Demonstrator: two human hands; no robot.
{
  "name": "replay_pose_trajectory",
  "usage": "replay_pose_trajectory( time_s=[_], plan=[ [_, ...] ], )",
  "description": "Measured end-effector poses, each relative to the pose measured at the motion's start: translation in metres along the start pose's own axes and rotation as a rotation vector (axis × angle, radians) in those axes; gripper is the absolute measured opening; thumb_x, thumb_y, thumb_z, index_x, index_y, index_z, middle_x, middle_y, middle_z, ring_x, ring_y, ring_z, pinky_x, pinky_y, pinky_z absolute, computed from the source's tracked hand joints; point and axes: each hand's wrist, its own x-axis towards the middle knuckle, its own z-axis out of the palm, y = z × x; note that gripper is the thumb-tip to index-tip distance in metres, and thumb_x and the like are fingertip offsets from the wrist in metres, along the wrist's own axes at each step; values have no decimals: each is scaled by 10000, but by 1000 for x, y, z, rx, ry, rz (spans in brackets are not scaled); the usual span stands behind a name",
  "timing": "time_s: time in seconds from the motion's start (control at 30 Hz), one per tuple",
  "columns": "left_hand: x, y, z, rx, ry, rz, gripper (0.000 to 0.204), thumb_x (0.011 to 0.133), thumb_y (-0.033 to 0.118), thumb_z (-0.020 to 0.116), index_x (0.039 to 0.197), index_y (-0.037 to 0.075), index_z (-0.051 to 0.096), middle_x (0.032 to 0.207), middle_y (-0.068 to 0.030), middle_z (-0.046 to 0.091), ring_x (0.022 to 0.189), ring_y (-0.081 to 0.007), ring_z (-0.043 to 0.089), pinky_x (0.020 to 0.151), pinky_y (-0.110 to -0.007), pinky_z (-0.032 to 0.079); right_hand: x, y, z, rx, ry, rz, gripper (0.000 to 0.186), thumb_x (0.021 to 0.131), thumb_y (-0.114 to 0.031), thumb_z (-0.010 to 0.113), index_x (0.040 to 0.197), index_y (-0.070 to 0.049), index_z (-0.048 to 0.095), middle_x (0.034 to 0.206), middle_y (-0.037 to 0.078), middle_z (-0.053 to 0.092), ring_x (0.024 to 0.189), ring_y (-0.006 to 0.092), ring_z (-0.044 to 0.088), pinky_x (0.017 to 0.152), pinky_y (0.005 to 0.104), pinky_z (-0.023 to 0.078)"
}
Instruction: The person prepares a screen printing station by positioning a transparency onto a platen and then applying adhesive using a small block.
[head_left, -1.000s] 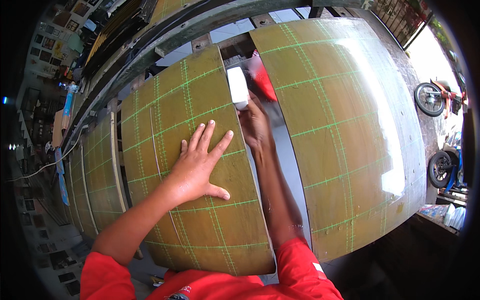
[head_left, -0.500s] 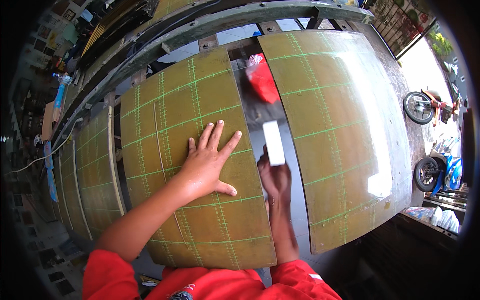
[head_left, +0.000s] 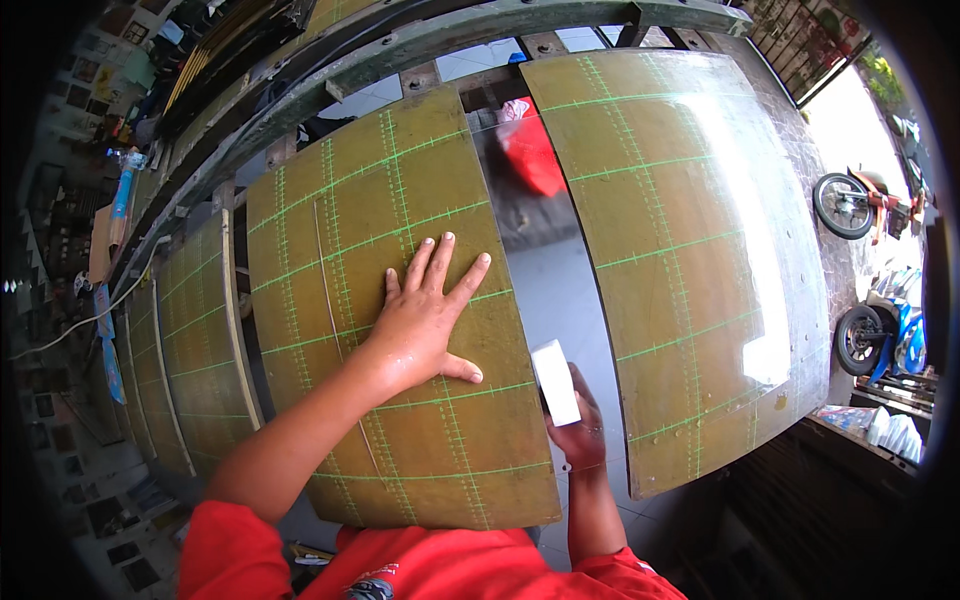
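My left hand (head_left: 425, 325) lies flat with fingers spread on an olive-brown panel (head_left: 450, 430) marked with green grid lines and tick marks. In the gap just beyond that panel's right edge, my right hand (head_left: 585, 425) grips a white rectangular block (head_left: 557, 383). The block is upright against or very close to the edge; contact cannot be made out for certain. Part of the right hand's fingers is hidden behind the block and the panel.
A second gridded panel (head_left: 680, 300) with bright glare lies to the right of the gap. Red cloth (head_left: 533, 155) rests at the gap's far end. A metal frame rail (head_left: 450, 45) crosses behind. More panels (head_left: 190, 340) stand at left; motorcycles (head_left: 850, 205) are at far right.
My right hand has moved the white block toward me along the panel's right edge. My left hand remains flat in the same place on the panel. The view has shifted slightly.
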Motion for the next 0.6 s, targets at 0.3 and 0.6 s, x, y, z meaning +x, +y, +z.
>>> replay_pose_trajectory(
  time_s=[0.3, 0.6],
  plan=[
    [5, 9, -6, 13, 1, 1, 1370, 467, 587, 866, 1545, 275, 79, 1585, -202, 19, 1462, -404, 53, 1118, -649, 214, 183, -37, 44, 564, -253, -76, 201, 976, -156, 496, 1130, -43, 560, 1010, 108, 639, 881, 197, 612, 715, 310, 486],
    [1, 5, 0, 2, -33, -44, 1358, 462, 562, 878, 1541, 302, 96, 1590, -187, 14, 1465, -394, 50, 1128, -634, 213, 20, -34, 55, 139, -59, 110, 442, 959, -182, 513, 1352, 6, 442, 1296, 118, 549, 1136, 175, 561, 917, 323, 477]
  ],
)
